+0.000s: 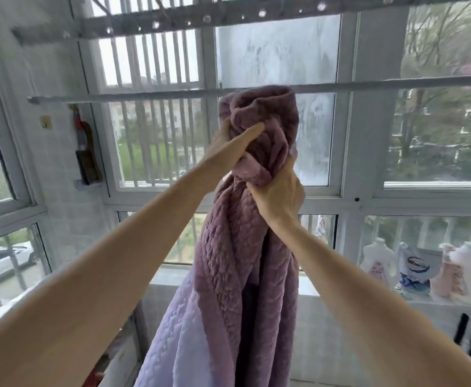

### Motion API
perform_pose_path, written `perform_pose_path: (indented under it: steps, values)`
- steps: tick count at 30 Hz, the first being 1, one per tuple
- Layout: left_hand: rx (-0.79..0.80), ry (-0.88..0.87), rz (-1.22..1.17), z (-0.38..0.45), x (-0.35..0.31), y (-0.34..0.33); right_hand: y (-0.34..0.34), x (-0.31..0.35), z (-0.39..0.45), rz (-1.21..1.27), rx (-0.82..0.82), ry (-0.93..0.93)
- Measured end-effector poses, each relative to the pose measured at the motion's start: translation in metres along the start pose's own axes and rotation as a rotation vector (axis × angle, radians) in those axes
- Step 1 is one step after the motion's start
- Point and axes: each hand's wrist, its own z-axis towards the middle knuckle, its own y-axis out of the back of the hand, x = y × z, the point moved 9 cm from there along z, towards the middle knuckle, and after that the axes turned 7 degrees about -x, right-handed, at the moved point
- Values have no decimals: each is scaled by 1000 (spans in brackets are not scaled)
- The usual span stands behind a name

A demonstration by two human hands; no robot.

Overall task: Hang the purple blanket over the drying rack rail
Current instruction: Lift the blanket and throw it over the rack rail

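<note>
The purple blanket is a quilted cloth bunched into a thick column, its top wad raised to the height of the drying rack rail. That pale horizontal rail runs across the window, and the wad's top edge overlaps it in view; I cannot tell whether they touch. My left hand grips the bunch from the left, just below the wad. My right hand clutches a fold lower down on the right. The rest of the blanket hangs straight down between my arms, with a paler lilac side at the lower left.
A second perforated rack bar runs overhead near the ceiling. Window frames and outside bars stand right behind the rail. Several detergent bottles and a pouch line the sill at the right. A dark object hangs on the left wall.
</note>
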Motion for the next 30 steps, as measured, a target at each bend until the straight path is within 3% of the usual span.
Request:
perform_pose_path:
  steps: [3,5,9,11,14,20,24,30]
  values:
    - [-30,-59,-23,9,-29,2,30,30,50,-36,-151,62]
    - [22,0,-69,5,-29,-3,52,51,78,-58,-249,121]
    - [394,151,112,-8,-18,-22,102,101,115,-92,-403,218]
    - [464,242,77,-12,-16,-22,118,119,124,-123,-436,267]
    - [314,143,-16,-4,-32,-13,131,130,128,-158,-450,316]
    - [-135,-294,-170,13,-93,9,157,116,142,-198,-462,229]
    - [-181,-649,-41,12,-134,-4,177,109,160,-119,-479,255]
    - [-202,-783,35,33,-147,-57,182,88,194,-86,-511,364]
